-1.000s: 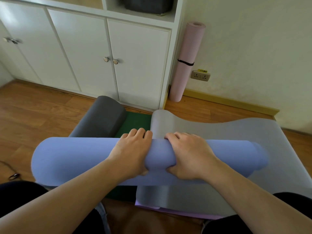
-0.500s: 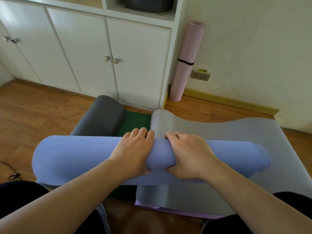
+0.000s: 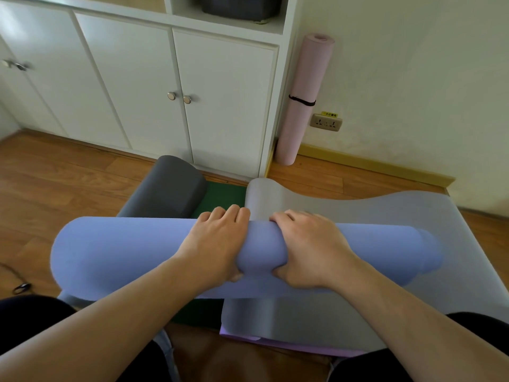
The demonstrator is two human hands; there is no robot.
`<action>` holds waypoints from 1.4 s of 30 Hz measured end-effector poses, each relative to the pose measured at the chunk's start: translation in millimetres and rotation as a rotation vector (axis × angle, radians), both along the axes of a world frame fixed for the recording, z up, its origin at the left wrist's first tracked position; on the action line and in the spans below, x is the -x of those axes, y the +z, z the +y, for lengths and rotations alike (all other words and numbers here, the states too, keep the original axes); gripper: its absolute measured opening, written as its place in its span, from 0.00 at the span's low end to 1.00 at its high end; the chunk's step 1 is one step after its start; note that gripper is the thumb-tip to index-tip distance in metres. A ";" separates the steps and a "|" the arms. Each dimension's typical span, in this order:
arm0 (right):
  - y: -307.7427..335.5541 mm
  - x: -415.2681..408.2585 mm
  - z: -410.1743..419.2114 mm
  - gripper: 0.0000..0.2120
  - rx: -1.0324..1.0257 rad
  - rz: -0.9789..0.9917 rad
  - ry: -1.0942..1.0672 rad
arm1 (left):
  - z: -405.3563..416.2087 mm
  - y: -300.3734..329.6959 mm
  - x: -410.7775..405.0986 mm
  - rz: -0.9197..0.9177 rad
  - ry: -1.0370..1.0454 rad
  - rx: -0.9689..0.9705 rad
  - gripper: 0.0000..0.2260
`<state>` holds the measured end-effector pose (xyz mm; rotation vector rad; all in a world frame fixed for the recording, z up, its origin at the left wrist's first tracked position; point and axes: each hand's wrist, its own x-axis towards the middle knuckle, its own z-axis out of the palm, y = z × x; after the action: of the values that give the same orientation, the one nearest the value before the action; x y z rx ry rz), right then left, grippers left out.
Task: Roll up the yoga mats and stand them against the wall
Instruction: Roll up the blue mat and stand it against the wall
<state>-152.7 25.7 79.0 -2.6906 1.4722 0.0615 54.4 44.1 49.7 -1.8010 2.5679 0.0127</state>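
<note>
A thick blue-violet yoga mat, rolled up, lies crosswise in front of me above the floor mats. My left hand and my right hand grip its middle side by side, fingers curled over the top and thumbs underneath, squeezing the roll. Under it a grey mat lies flat on a purple one. To the left a dark grey mat is partly rolled, with a green mat beneath. A pink rolled mat with a black strap stands upright against the wall.
White cabinet doors with round knobs stand straight ahead. A wall socket sits right of the pink roll, above a yellow skirting board. Wooden floor spreads to the left. A dark cable lies at the lower left. My knees frame the bottom corners.
The blue roll has risen slightly and shifted a little away from me with both hands on it. The grip has not changed.
</note>
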 end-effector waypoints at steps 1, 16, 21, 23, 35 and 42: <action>0.4 -0.1 0.1 0.30 0.005 0.009 -0.001 | -0.7 1.4 1.1 0.017 0.006 0.005 0.39; -9.0 -2.6 0.3 0.37 0.031 0.022 0.033 | 1.3 -0.3 1.6 -0.013 0.005 0.014 0.42; -11.0 -4.1 0.7 0.48 0.085 0.100 0.053 | -1.9 9.8 -0.9 0.119 0.049 -0.042 0.33; -13.4 -5.0 -0.9 0.43 0.079 0.078 0.052 | -0.2 10.1 -2.0 0.125 0.049 -0.074 0.33; -11.0 -5.6 2.1 0.49 0.101 0.085 0.052 | -4.3 4.9 -2.5 0.113 0.038 -0.020 0.34; -12.0 -4.8 -4.3 0.36 0.069 0.008 0.038 | 0.9 3.7 -3.3 0.051 0.003 -0.057 0.41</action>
<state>-147.9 21.4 66.9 -2.7756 1.4515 0.0242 57.7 45.0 53.4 -1.8079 2.5711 0.1325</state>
